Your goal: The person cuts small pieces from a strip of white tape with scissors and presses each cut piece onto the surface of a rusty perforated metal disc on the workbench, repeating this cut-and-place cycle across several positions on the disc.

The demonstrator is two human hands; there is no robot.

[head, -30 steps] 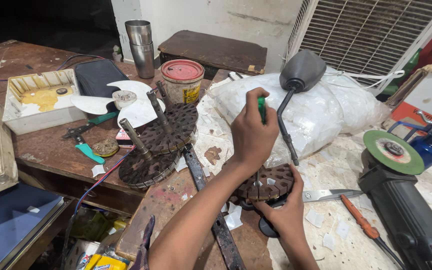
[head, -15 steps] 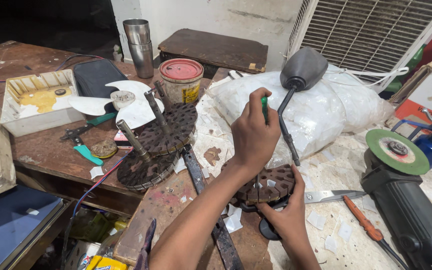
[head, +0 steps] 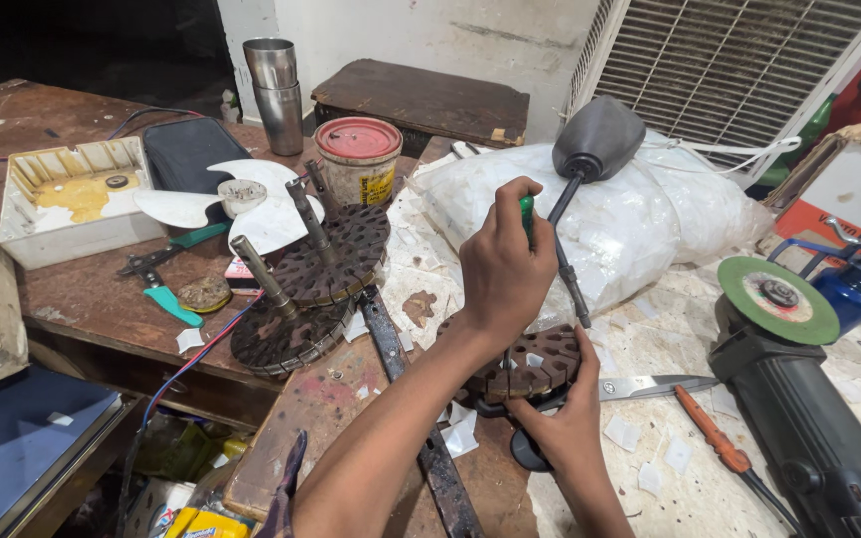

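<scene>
My left hand is closed around a green-handled screwdriver, held upright with its tip down over a dark round slotted metal disc. My right hand grips the near edge of that disc and steadies it on the paper-strewn bench. The screwdriver's shaft is hidden behind my left hand. A black round mirror on a thin stem leans just right of my left hand.
Two similar discs with shafts lie to the left on a flat metal bar. Scissors, a red-handled screwdriver and an angle grinder are on the right. A paint can, steel cups and a white tray stand behind.
Both hands keep their hold on the screwdriver and the disc; only the view has shifted slightly.
</scene>
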